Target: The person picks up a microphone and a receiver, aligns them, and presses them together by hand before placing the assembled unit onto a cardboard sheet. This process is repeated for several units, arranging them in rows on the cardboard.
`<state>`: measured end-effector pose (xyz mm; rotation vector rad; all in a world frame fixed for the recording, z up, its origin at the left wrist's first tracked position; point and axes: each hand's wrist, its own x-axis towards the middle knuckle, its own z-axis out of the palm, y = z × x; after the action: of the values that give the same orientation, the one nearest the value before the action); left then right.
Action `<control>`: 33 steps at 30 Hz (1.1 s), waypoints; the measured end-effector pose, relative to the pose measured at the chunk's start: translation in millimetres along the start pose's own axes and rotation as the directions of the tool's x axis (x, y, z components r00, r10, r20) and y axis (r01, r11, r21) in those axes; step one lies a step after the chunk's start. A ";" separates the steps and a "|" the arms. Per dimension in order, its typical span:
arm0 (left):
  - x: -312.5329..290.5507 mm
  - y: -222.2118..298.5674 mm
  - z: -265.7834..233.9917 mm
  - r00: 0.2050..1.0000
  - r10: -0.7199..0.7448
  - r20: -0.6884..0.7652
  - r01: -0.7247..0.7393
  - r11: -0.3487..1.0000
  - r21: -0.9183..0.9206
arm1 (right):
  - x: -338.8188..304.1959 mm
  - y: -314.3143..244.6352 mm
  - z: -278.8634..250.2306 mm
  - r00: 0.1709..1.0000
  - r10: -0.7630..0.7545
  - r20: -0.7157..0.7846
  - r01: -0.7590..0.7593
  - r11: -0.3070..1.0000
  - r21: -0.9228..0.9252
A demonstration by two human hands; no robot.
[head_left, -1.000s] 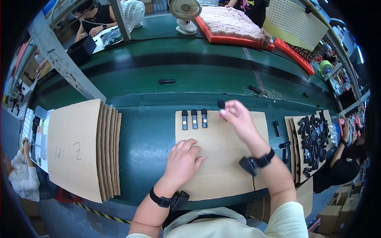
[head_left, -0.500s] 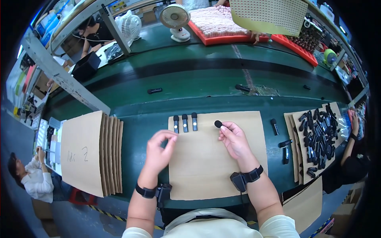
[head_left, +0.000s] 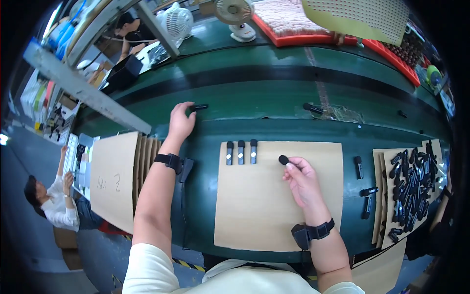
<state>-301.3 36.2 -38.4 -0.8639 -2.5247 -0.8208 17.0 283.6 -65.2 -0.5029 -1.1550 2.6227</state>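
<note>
A busy workshop surrounds a long green counter (head_left: 200,201), with a plain cardboard sheet (head_left: 264,210) lying by its near edge, in front of the person in the pale top. Both forearms come in from the near side, a black strap with a small box on each wrist.

The right forearm leans over the sheet's near right part, elbow bent. The right hand (head_left: 304,181) is turned partly palm-up over the sheet's right half, thumb and forefinger pinched on a black round piece (head_left: 283,159), the other fingers loosely curled. Whatever else of that piece there is, the hand hides.

Along the sheet's far edge, towards its far left corner, three small microphones (head_left: 241,152) lie side by side, black tips at that edge. Past the sheet's right edge, more loose microphones (head_left: 360,167) lie on the green, just beside another cardboard stack carrying a heaped pile of microphones (head_left: 411,191). Off to the left is a stack of cardboard (head_left: 112,176).

The left arm reaches nearly straight, outside the sheet's left edge and beyond its far left corner. The left hand (head_left: 181,122) bends rightward there, thumb and fingers a little apart at the left end of a lone microphone (head_left: 199,107); I cannot tell whether it is gripped.

Beyond, near the counter's far edge, stand a fan (head_left: 234,11) and a red tray (head_left: 298,41) of pale pink pieces.
</note>
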 end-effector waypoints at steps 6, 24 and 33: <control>13.8 -52.8 9.7 0.993 -0.088 0.073 0.073 0.980 0.188 | -4.4 6.3 3.3 1.000 -0.001 0.018 0.003 0.998 -0.068; -139.7 121.6 -42.8 0.923 -0.316 0.221 0.300 0.231 -0.925 | -0.5 -1.3 6.7 0.998 -0.034 0.052 0.038 0.996 -0.083; -170.3 144.8 -35.4 0.912 -0.275 0.304 0.391 0.358 -0.848 | -7.4 4.9 3.0 0.990 -0.126 0.069 0.135 0.978 -0.157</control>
<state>-75.1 32.6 -34.6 -0.6086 -2.2244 -2.4893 22.2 275.8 -65.3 -0.3677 -1.3774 2.4603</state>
